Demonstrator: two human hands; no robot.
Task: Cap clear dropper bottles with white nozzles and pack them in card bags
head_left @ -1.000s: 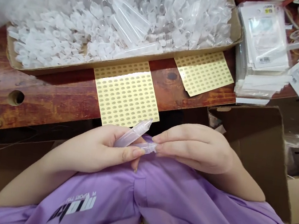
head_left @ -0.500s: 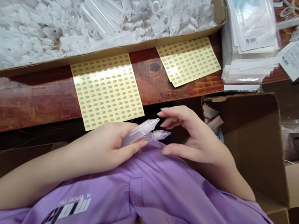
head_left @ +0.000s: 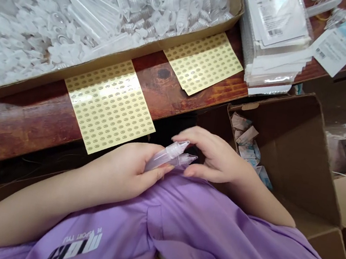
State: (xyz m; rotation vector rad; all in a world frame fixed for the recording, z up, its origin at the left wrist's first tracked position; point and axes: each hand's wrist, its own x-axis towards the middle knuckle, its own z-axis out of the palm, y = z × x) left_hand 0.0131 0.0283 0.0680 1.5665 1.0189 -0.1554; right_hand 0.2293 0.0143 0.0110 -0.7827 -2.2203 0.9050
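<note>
Two clear plastic tubes with pointed nozzle tips [head_left: 175, 150] stick out of my left hand [head_left: 134, 167], which is closed round their bodies with the thumb on top. Their tips point right and slightly up. My right hand [head_left: 212, 156] curves round the tips from the right, fingers apart and thumb below; it seems to hold nothing, and I cannot tell whether a fingertip touches a nozzle. Above my left hand, a yellow sticker sheet [head_left: 110, 106] overhangs the table edge.
A shallow cardboard tray [head_left: 159, 42] of clear tubes, nozzles and white caps lies across the wooden table [head_left: 149, 81]. Another sticker sheet [head_left: 203, 63] and a stack of packaged cards [head_left: 274, 53] lie at right. Below stands an open cardboard box [head_left: 297, 150] with printed packets [head_left: 248, 139].
My right hand has come closer round the nozzle tips, its fingers lowered. My left hand still holds the tubes. The view has shifted, so the table things appear further left.
</note>
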